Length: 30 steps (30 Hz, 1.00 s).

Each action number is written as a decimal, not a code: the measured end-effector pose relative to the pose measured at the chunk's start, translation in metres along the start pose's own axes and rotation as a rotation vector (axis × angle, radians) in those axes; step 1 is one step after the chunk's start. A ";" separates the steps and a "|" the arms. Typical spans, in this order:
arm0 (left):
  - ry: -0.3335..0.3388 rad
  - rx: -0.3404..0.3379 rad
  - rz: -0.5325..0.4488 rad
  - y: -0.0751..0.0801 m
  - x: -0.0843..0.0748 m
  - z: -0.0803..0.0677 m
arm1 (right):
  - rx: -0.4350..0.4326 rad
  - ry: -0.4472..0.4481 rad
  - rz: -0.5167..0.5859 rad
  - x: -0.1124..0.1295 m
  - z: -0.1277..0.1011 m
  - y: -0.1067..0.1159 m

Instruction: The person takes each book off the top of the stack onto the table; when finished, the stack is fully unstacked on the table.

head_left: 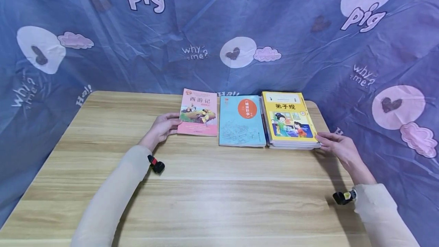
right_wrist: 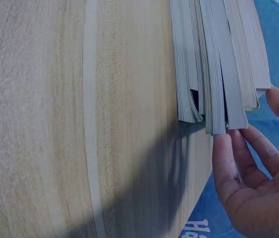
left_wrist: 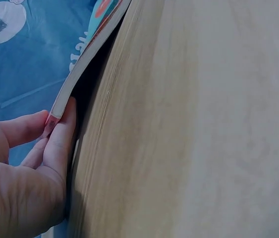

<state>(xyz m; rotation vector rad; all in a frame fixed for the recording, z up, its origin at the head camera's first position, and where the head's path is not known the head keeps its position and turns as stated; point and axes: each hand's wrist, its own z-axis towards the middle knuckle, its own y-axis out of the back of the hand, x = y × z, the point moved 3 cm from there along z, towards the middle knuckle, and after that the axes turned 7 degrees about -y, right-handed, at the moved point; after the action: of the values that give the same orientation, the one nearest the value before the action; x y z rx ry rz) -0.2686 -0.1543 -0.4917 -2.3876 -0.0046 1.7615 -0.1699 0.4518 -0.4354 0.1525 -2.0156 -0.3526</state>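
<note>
A pink picture-covered book (head_left: 197, 128) lies at the back of the table, left of a light-blue book (head_left: 236, 123). My left hand (head_left: 164, 126) pinches the pink book's left edge between thumb and fingers; the left wrist view shows that edge (left_wrist: 60, 104) raised off the tabletop. On the right stands a stack of several books, topped by a yellow book (head_left: 289, 106). My right hand (head_left: 341, 151) touches the stack's right side. In the right wrist view, its fingertips (right_wrist: 222, 144) rest against uneven page edges (right_wrist: 213, 89), with the thumb by the top book's corner.
All the books sit along the far side of the wooden table (head_left: 192, 193). Behind and beside it hangs a blue printed cloth (head_left: 192, 22). Each wrist carries a small black camera, one on the left (head_left: 157, 166) and one on the right (head_left: 341, 198).
</note>
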 end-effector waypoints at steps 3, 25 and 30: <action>0.011 0.005 0.012 -0.001 -0.001 0.002 | 0.013 0.012 0.041 0.000 -0.001 0.000; -0.052 -0.060 0.411 -0.005 -0.019 -0.004 | 0.012 -0.002 0.028 0.001 0.000 -0.001; -0.088 -0.063 0.367 -0.019 -0.028 -0.012 | 0.008 0.003 0.029 0.001 0.000 0.000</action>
<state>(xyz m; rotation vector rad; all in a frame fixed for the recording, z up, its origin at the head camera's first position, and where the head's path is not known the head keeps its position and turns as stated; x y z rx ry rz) -0.2637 -0.1397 -0.4594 -2.4764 0.3967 2.0462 -0.1702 0.4511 -0.4345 0.1282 -2.0144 -0.3259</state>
